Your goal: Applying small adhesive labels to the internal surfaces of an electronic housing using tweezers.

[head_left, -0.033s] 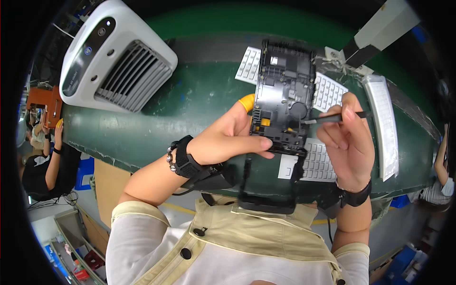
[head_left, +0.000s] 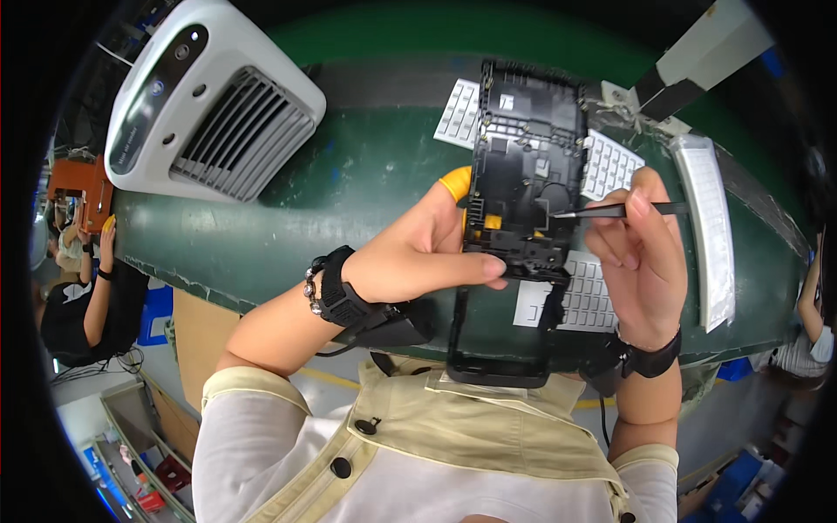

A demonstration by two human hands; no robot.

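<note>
My left hand (head_left: 427,253) grips the lower left edge of a black plastic device housing (head_left: 514,161), thumb on top, a yellow finger cot (head_left: 455,184) on one finger. The housing is tilted up above the bench, its inner side with ribs, small pale patches and a yellow piece facing me. An open black frame part (head_left: 501,370) extends from its lower end towards my chest; whether the two are joined I cannot tell. Dark tweezers (head_left: 606,211) are pinched in my right hand (head_left: 641,261), tips at the housing's right inner side. Anything between the tips is too small to make out.
White sheets with rows of small pieces (head_left: 615,166) lie under and beside the housing. A long plastic-wrapped white strip (head_left: 704,235) is at right, near a grey post (head_left: 697,70). A white air cooler (head_left: 218,113) stands at left. Other people sit at both sides.
The housing has shifted slightly to the right and its tilt has changed a little. The tweezer tips have moved slightly up and left against it. Both hands keep their grips.
</note>
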